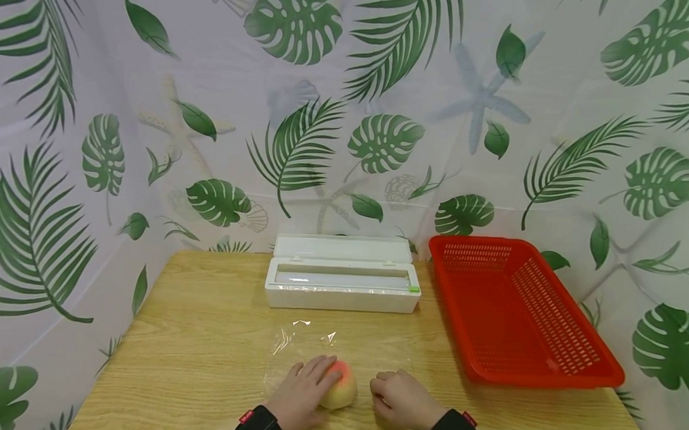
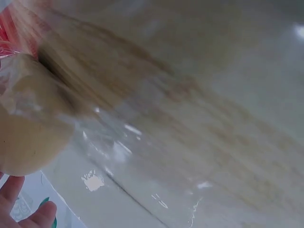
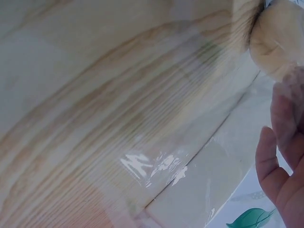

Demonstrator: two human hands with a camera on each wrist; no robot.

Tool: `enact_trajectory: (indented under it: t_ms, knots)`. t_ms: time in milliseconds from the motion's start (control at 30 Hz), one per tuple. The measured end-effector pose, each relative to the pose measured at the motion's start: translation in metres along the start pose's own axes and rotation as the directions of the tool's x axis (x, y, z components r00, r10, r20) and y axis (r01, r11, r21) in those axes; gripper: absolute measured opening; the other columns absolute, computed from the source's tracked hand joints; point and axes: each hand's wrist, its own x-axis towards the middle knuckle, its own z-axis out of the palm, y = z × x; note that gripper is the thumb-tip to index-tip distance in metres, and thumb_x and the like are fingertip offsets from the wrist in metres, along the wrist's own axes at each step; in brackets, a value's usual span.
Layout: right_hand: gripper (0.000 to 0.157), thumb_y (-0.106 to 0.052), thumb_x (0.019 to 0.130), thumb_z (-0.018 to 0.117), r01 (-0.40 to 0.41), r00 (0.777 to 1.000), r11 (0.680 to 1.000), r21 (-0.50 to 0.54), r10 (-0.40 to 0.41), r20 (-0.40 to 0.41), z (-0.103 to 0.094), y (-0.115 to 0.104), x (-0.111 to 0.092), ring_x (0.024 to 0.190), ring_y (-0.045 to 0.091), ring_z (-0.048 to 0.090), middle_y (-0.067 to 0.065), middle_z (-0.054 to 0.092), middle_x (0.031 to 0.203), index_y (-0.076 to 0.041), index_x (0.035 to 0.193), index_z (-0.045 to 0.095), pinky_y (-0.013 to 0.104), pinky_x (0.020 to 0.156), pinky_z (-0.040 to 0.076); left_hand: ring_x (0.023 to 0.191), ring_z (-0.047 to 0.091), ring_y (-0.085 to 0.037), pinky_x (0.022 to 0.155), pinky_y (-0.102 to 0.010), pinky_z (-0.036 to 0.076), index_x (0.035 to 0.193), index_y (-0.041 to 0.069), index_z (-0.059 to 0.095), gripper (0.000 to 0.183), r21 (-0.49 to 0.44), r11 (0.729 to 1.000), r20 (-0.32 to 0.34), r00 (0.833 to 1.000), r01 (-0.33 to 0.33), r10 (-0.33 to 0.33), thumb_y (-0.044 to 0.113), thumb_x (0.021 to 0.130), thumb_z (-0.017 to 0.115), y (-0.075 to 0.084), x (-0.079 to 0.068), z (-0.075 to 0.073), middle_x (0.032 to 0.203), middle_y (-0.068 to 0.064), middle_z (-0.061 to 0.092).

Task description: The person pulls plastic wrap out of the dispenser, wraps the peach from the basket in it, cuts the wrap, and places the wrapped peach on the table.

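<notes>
A round peach (image 1: 341,392), yellow with a pink-red top, sits near the front of the wooden table. My left hand (image 1: 301,394) holds it from the left, fingers curved over its top. Clear cling film (image 1: 300,340) lies spread behind and around the peach; in the left wrist view, film covers part of the peach (image 2: 33,137). Just right of the peach, apart from it, is my right hand (image 1: 403,399) with curled fingers. In the right wrist view, film (image 3: 161,164) reaches that hand's fingertips (image 3: 285,102), which appear to grip its edge; the exact contact is blurred.
Behind the film stands a white cling film dispenser (image 1: 341,300) with its lid raised and a green cutter tab (image 1: 413,289) at the right end. A red plastic basket (image 1: 471,352) occupies the table's right side. A leaf-patterned cloth (image 1: 324,138) hangs behind the wooden table (image 1: 192,336).
</notes>
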Motion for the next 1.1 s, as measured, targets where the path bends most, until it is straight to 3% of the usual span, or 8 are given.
enact_trajectory:
  t_ms: [300,767,967,1100]
  knots:
    - [0.02,-0.012,0.078,0.06,0.016,1.0,1.0,-0.02,-0.017,-0.027,0.002,0.003,-0.002,0.05,-0.001,0.032,-0.015,0.034,0.059,-0.02,0.065,0.046,0.019,0.051,0.027,0.111,0.043,-0.022,0.076,-0.039,0.043,0.116,0.018,0.049,0.057,0.038,0.999,-0.045,0.998,-0.036,0.038,0.032,0.066,0.073,-0.004,0.002,-0.004,0.123,-0.006,0.046]
    - [0.019,-0.011,0.078,0.06,-0.015,0.999,1.0,0.006,0.015,-0.037,-0.001,0.003,-0.007,0.053,0.0,0.033,-0.015,0.034,0.062,-0.02,0.068,0.048,0.02,0.051,0.027,0.11,0.044,-0.019,0.076,-0.037,0.043,0.121,0.019,0.05,0.055,-0.02,0.999,0.073,0.997,-0.034,0.035,0.033,0.072,0.07,-0.011,0.011,-0.015,0.123,-0.003,0.046]
    - [0.009,-0.014,0.077,0.062,-0.009,0.991,0.999,-0.04,0.004,-0.131,-0.003,-0.001,-0.006,0.059,0.004,0.042,-0.011,0.045,0.069,-0.017,0.074,0.054,0.023,0.055,0.037,0.107,0.046,-0.018,0.074,-0.035,0.044,0.12,0.019,0.051,0.055,-0.036,0.999,0.109,0.994,-0.001,0.005,0.034,0.071,0.07,-0.013,0.018,-0.017,0.121,-0.001,0.049]
    - [0.008,-0.016,0.075,0.064,0.004,0.973,0.996,-0.092,-0.025,-0.229,-0.004,-0.008,-0.004,0.07,0.009,0.049,-0.007,0.05,0.079,-0.015,0.08,0.058,0.029,0.063,0.043,0.105,0.048,-0.019,0.073,-0.034,0.045,0.119,0.018,0.053,0.054,-0.049,0.999,0.13,0.991,0.014,-0.008,0.036,0.071,0.07,-0.016,0.022,-0.02,0.118,-0.001,0.051]
